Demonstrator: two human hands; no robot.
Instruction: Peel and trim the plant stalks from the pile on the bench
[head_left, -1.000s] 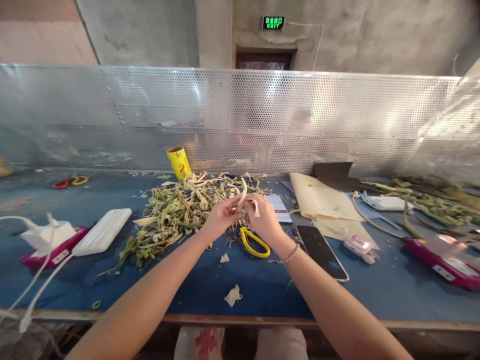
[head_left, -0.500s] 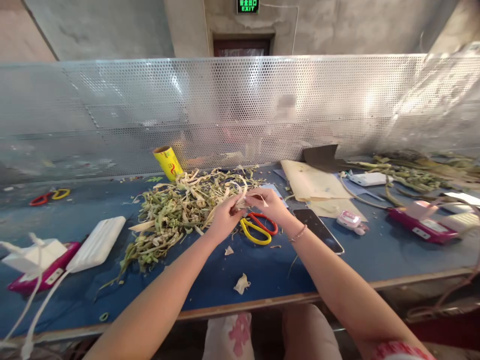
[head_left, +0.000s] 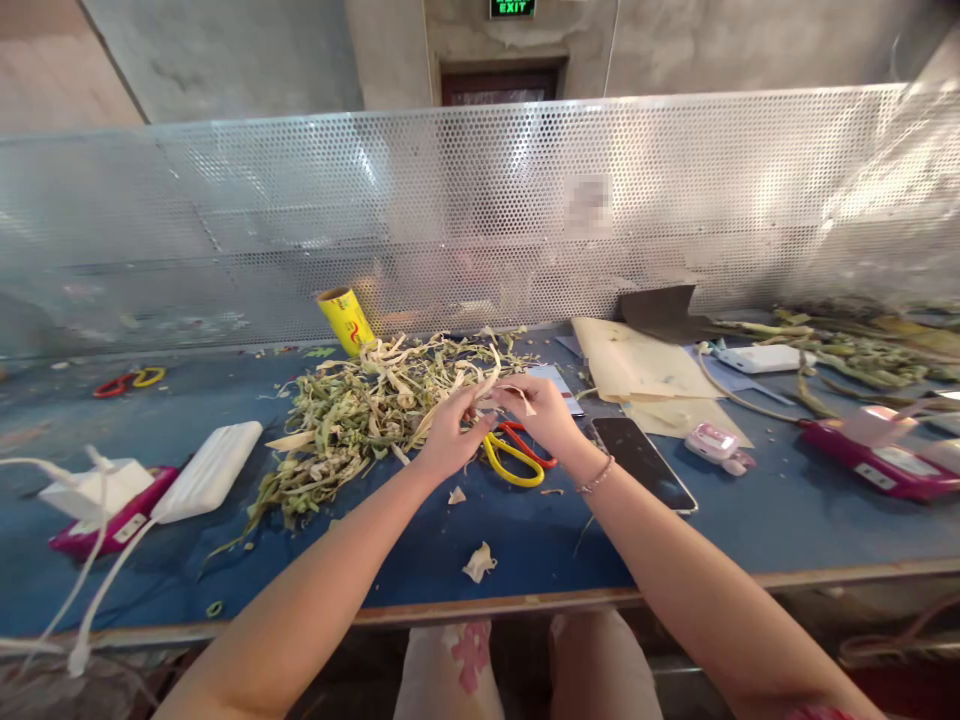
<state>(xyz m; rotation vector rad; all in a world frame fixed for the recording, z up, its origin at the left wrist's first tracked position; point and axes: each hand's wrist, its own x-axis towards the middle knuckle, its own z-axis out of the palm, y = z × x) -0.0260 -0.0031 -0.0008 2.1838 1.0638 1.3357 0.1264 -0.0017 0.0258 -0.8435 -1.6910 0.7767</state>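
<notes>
My left hand [head_left: 453, 438] is closed on a pale dried plant strip [head_left: 491, 368], whose free end sticks up above the fingers. Close beside it, my right hand [head_left: 546, 412] pinches a pale dried piece [head_left: 529, 404] between thumb and fingers; whether both belong to one strip I cannot tell. Just below the hands lie scissors [head_left: 517, 478] with yellow and red handles, their blades hidden. Behind and left of my left hand spreads a heap of dried green and cream plant pieces [head_left: 330, 440].
A yellow tube [head_left: 346, 322] leans behind the heap. On the right are a phone [head_left: 645, 465], brown paper [head_left: 637, 362] and a pink case [head_left: 712, 443]. White power banks, chargers and cables lie at both sides. A perforated metal screen [head_left: 300, 215] borders the table's back.
The camera view has shifted slightly, so the table things appear farther right. The strip above my left hand, curved before, now looks straighter. Both hands stay close together over the scissors.
</notes>
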